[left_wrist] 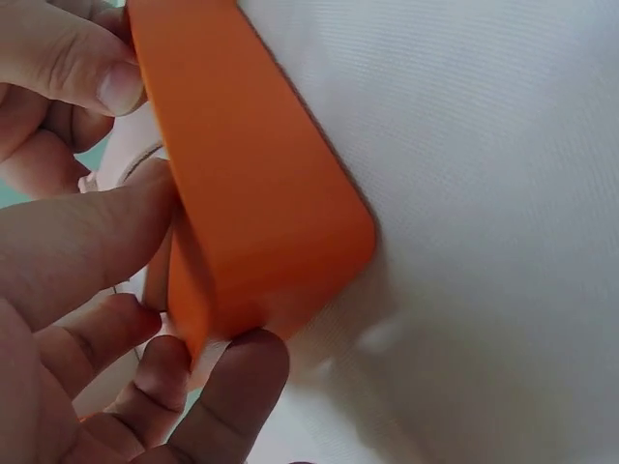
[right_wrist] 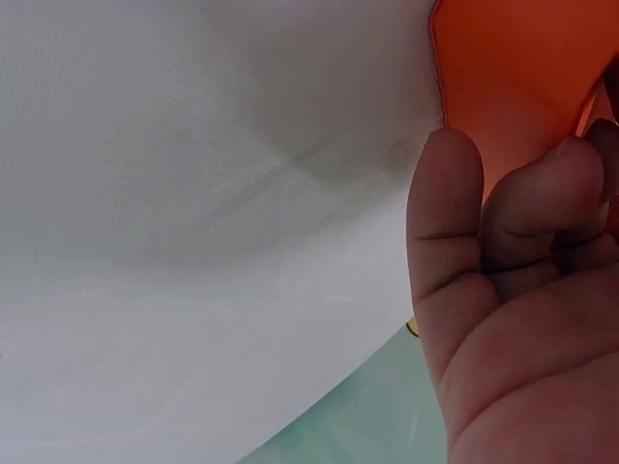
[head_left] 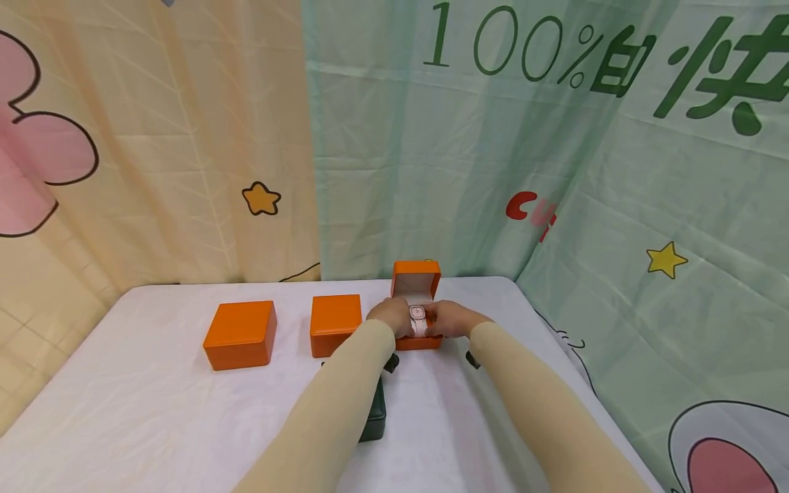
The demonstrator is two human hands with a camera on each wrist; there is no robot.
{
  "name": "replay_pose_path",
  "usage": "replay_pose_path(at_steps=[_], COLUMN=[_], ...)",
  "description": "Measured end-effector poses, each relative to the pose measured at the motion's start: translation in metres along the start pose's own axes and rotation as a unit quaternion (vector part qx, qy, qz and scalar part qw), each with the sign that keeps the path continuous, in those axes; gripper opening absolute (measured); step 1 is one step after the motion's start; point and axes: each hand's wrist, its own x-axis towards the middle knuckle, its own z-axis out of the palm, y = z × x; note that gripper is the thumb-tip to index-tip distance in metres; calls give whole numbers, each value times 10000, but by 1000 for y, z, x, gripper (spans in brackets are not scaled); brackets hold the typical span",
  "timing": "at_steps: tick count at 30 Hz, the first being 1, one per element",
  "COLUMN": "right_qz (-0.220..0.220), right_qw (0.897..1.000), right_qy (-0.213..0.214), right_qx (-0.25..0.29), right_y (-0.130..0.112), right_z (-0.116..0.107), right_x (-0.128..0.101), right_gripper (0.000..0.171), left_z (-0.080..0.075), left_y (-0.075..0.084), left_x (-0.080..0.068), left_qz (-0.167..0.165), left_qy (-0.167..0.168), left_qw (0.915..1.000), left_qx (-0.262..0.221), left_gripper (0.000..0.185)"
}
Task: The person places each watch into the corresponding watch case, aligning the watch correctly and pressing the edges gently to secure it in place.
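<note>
A person is sitting at a white table (head_left: pixel 154 411) with both arms stretched out to an open box (head_left: pixel 418 308). The open box is orange, its lid is standing straight up, and it is sitting near the far edge of the table. A watch (head_left: pixel 418 319) with a pale strap and a small square face is lying in the open box, right between the two hands. The left hand (head_left: pixel 390 316) is pressing against the left side of the open box, with its fingers (left_wrist: pixel 116 329) curling round the box's rim and its thumb lying on top. The right hand (head_left: pixel 445 318) is resting on the right side of the open box, and its fingers (right_wrist: pixel 455 232) are bending against the orange wall, but the pictures are not showing clearly how tight that hold is. Both hands are touching the open box, and they are sitting just beside the watch. Two shut boxes are sitting to the left of the open box. The near shut box (head_left: pixel 335 324) is standing just beside the open box, right by the left hand. The far shut box (head_left: pixel 240 334) is sitting further left of the open box, apart from the other one. A dark green box (head_left: pixel 374 411) is lying nearer the person than the open box, partly hiding under the left sleeve. Big curtains with stars and green writing are hanging behind the open box.
</note>
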Motion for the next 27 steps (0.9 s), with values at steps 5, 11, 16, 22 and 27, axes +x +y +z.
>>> replay_pose_path(at_steps=[5,11,16,22,27], right_qz=[-91,-151,112,151,27], right_qw=[9999,9994,9915,9688,9716], right_qy=[81,265,1178,2134,1959], right_qx=[-17,179,538,1252,1328], right_y=[4,11,18,13,2], right_z=[-2,-13,-33,-57,-65], right_x=[-3,-11,-17,-17,-10], right_gripper=[65,62,49,58,58], left_z=[-7,-24,-46,-64,-65], left_y=[2,5,-4,-15,-15], left_x=[-4,-13,-7,6,15], left_qz=[72,472,580,204,226], left_qy=[-197,-227,540,1415,1226], left_qw=[9995,9946,9959,9854,9829], left_qx=[251,892,439,-929,-1356], left_gripper=[40,26,28,57,73])
